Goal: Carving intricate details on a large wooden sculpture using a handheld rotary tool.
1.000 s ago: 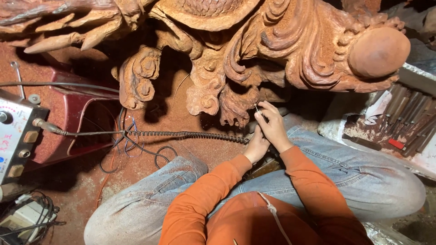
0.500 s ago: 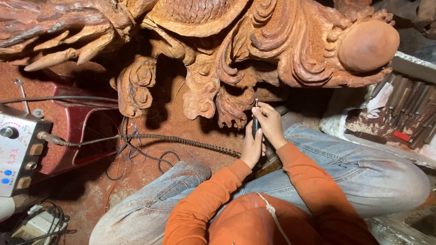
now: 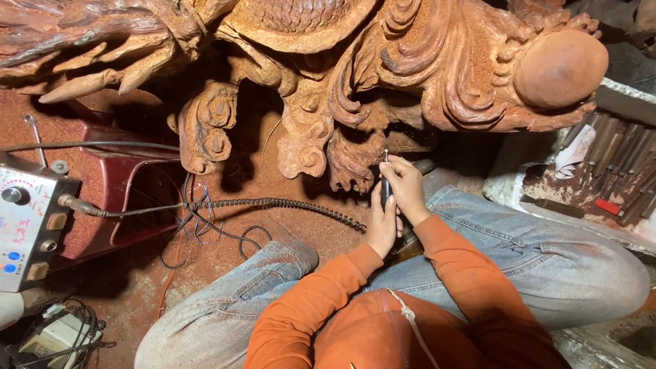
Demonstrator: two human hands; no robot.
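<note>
1. Your handpiece [image 3: 386, 186], a slim dark rotary carving tool, stands nearly upright in your grip, its fine bit [image 3: 386, 154] right at the underside of the large reddish wood carving [image 3: 410, 75], though you cannot tell whether it touches.
2. Judged from the wood, much is done: scrolls, scales and claws above and to either side of the grip are fully shaped. The curled lobes [image 3: 355, 160] just above the grip look like the detail in hand, and how much is left there cannot be told.
3. Your right hand [image 3: 408, 190] pinches the handpiece, fingers closed round its shaft, wrist bent up toward the carving.
4. Your left hand [image 3: 383, 229] sits just below, closed against the tool's lower end to steady it, both orange sleeves drawn close together.
5. Left of the grip, the coiled cable [image 3: 273, 203] runs across the dusty floor [image 3: 307, 188] to the control box [image 3: 27, 225]; well to the right, chisels [image 3: 608, 164] lie in a tray.
</note>
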